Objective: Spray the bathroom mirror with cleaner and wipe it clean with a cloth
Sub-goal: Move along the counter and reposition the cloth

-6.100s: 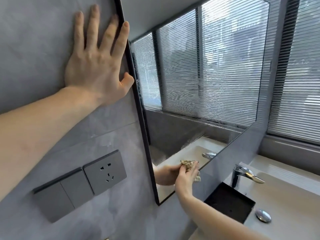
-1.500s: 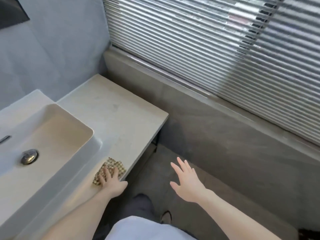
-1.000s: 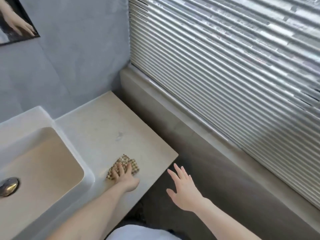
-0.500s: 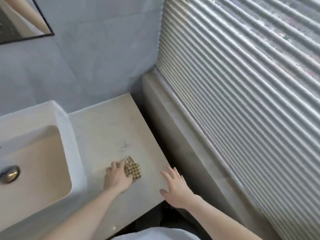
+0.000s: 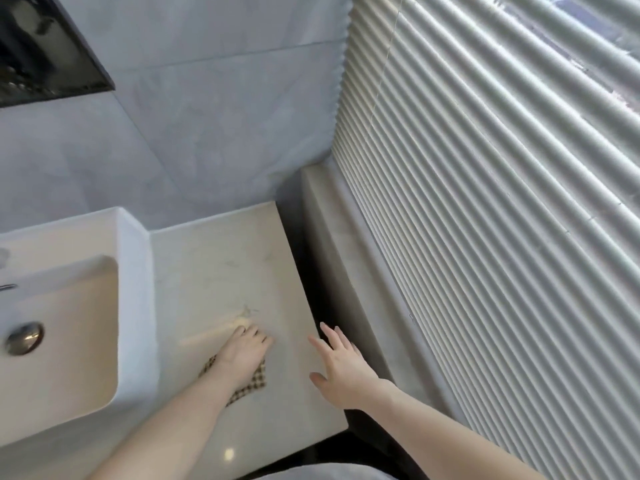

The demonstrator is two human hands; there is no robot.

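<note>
Small brown-and-cream checked cloth (image 5: 250, 385) lies flat on the pale marble-look stone countertop (image 5: 225, 271), toward its front, to the right of the basin. Left hand (image 5: 244, 351) rests palm-down on top of the cloth, covering most of it; only the checked edges show beside the wrist and under the palm. Fingers extend forward onto the counter surface, apparently straight and pressing rather than curled round the fabric, though motion blur at the fingertips makes this uncertain. A faint pale streak sits on the counter just ahead of the fingers. Right hand (image 5: 341, 365) is apart from the cloth, held over the right edge of the counter, fingers spread and straight, holding nothing; whether it touches the counter cannot be told. Left of the cloth: white rectangular ceramic basin (image 5: 135, 306) with a round metal drain plug (image 5: 24, 338) in its bowl. Upper left: dark-framed corner of the wall mirror (image 5: 52, 60) on the grey tiled wall (image 5: 214, 126). Right side of view: white horizontal window blinds (image 5: 485, 220) above a grey stone ledge (image 5: 346, 265), a dark gap separating the ledge from the counter.
</note>
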